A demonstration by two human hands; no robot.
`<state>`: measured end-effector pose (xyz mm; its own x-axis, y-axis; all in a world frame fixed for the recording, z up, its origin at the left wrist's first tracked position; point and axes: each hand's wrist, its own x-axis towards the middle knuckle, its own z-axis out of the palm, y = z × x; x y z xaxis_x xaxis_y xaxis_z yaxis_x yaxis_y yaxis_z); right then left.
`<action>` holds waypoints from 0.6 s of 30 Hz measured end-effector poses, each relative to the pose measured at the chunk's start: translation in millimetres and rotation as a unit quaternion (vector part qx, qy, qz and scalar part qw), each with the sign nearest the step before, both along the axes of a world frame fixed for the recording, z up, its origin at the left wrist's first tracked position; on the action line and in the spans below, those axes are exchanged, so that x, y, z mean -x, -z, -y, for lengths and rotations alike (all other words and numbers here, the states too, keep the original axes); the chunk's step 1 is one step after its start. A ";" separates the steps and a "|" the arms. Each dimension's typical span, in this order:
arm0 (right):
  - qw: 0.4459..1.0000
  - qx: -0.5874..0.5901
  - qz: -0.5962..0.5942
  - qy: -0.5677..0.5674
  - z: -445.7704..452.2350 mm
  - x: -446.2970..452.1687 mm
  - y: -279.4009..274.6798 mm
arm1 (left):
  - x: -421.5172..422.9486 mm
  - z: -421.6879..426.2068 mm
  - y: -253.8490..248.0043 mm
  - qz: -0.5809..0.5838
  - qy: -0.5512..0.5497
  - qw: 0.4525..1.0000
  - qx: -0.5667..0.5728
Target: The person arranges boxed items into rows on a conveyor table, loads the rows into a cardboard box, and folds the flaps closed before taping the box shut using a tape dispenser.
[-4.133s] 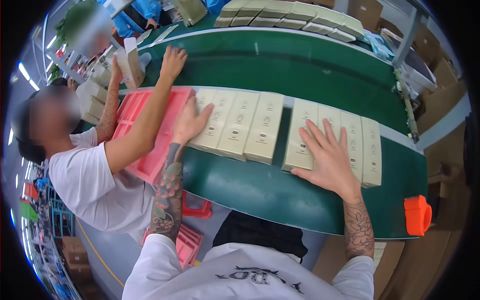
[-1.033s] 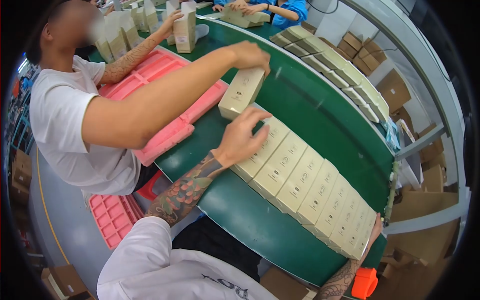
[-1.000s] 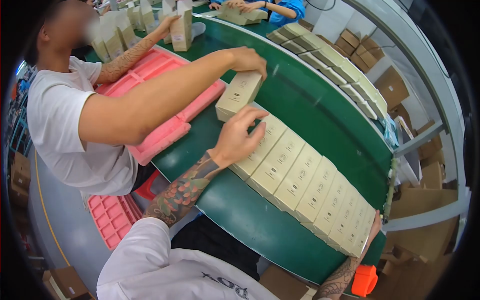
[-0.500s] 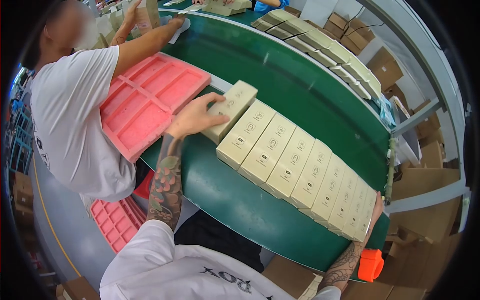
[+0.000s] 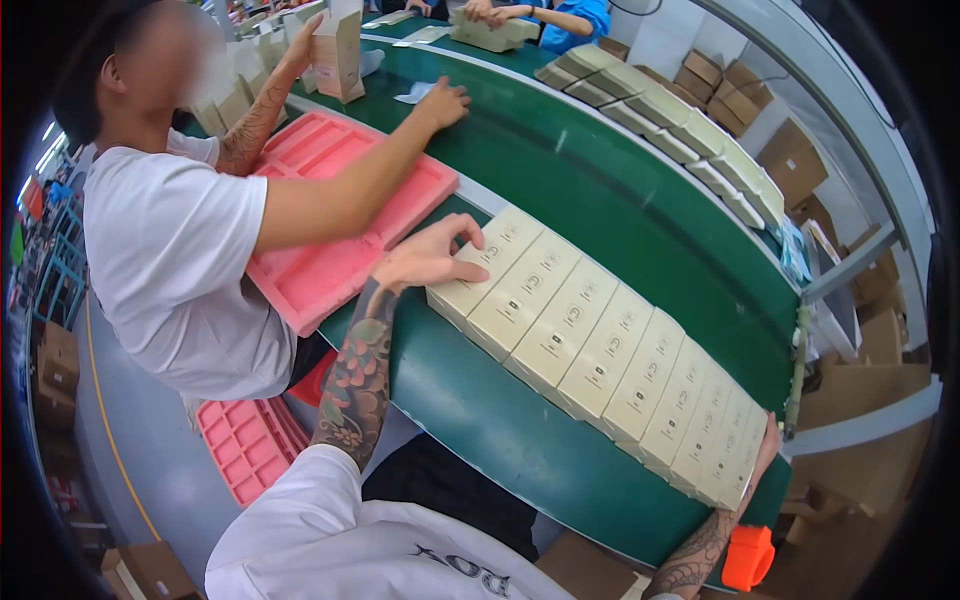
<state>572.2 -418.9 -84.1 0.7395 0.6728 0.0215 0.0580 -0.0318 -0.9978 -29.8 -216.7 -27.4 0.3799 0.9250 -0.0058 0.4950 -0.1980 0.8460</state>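
Several cream boxes (image 5: 570,318) with small dark printed symbols stand side by side in a long row on the green table. At the row's left end, my left hand (image 5: 436,255) touches the last box (image 5: 496,250), its thumb and forefinger curved and apart. That box sits flush against its neighbour. My right hand (image 5: 770,445) lies against the outer side of the box (image 5: 737,475) at the right end, its fingers stretched along it and partly hidden.
A pink divided tray (image 5: 330,300) is left of the row, under a co-worker's arm. That person (image 5: 190,260) holds a cream box (image 5: 338,60). Across the green table (image 5: 600,190) more boxes (image 5: 670,115) stand in rows. An orange tape dispenser-like object (image 5: 748,558) is near my right forearm.
My left hand has brought the separate box against the row's left end, and its grip has loosened. The co-worker's arm has swung across the pink tray. My right hand stays at the right end.
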 end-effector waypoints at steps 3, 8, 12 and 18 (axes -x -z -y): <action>1.000 -0.001 0.006 -0.002 0.9 -3.2 3.0 | -12.2 3.4 5.7 -0.031 -0.006 0.996 -0.078; 1.000 -0.010 0.026 0.000 -0.5 -9.1 8.8 | -16.2 1.5 19.6 -0.059 0.006 0.978 -0.198; 0.999 -0.013 0.050 0.003 4.5 -12.5 10.3 | -20.7 4.3 -7.6 0.339 -0.128 0.900 -0.244; 0.996 -0.003 0.088 0.012 2.5 -19.5 17.7 | -18.5 13.9 -24.0 0.475 -0.204 0.809 -0.281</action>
<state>591.8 -421.5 -101.8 0.7398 0.6542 0.1572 0.2322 -0.0289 -0.9722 -11.3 -230.6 -3.4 -0.3704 0.7294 0.5751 -0.2035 -0.6679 0.7159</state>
